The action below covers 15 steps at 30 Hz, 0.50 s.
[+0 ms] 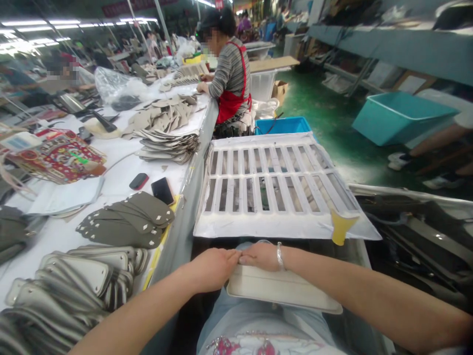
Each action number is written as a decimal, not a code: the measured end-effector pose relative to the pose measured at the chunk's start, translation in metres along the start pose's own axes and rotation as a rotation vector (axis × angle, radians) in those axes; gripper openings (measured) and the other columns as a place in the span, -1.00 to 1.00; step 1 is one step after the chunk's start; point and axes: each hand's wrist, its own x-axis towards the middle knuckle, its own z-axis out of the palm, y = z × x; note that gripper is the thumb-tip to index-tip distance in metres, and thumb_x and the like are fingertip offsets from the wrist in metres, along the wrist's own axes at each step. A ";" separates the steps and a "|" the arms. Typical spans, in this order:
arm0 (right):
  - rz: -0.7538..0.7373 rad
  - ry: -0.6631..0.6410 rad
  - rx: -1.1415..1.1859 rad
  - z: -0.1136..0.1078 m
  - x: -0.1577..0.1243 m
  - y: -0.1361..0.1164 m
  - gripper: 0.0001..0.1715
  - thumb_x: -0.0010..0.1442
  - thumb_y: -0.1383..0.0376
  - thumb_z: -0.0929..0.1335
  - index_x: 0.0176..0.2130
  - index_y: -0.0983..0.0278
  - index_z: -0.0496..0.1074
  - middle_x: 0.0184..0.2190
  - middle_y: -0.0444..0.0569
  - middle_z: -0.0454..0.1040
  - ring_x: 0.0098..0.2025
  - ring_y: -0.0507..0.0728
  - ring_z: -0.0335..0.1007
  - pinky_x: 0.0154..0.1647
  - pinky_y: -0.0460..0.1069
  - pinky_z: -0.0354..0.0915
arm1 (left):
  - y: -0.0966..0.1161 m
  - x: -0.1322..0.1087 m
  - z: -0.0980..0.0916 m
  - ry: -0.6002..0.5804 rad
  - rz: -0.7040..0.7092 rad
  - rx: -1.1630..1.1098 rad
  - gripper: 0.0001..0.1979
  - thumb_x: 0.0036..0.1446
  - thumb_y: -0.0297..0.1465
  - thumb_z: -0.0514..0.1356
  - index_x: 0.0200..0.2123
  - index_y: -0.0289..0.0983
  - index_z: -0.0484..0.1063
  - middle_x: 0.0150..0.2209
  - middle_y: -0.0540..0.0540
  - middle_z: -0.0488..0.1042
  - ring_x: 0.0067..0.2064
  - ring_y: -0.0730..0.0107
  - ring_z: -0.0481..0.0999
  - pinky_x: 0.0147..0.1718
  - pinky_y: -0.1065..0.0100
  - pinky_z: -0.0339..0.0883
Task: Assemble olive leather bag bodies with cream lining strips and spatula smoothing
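Note:
A long cream panel (284, 288) with a ridge or seam along it and rounded corners lies across my lap. My left hand (216, 268) is closed at its left end, fingertips meeting those of my right hand. From the other side my right hand (260, 256), with a bracelet at the wrist, is closed over the panel's upper edge. The fingers hide that part of the edge. Just beyond my hands stands a white slotted rack (273, 224), with a yellow piece (342, 227) attached to its near right corner.
Grey panels (125, 219) and stacked pale panels (81, 276) lie on the table to the left. A phone (162, 191) rests near its edge. A co-worker in a red apron (236, 103) sits ahead. At right are a teal bin (402, 118) and dark pieces (417, 246).

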 end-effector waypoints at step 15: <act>0.215 0.543 -0.179 0.018 -0.172 0.028 -0.61 0.21 0.19 0.25 0.00 0.25 0.39 -0.01 0.06 0.38 0.04 0.19 0.25 0.10 0.11 0.14 | 0.075 0.023 0.001 0.293 -0.072 0.016 -0.62 0.21 -0.26 0.01 0.03 -0.31 0.34 0.11 -0.19 0.32 0.13 0.09 0.26 0.13 0.04 0.06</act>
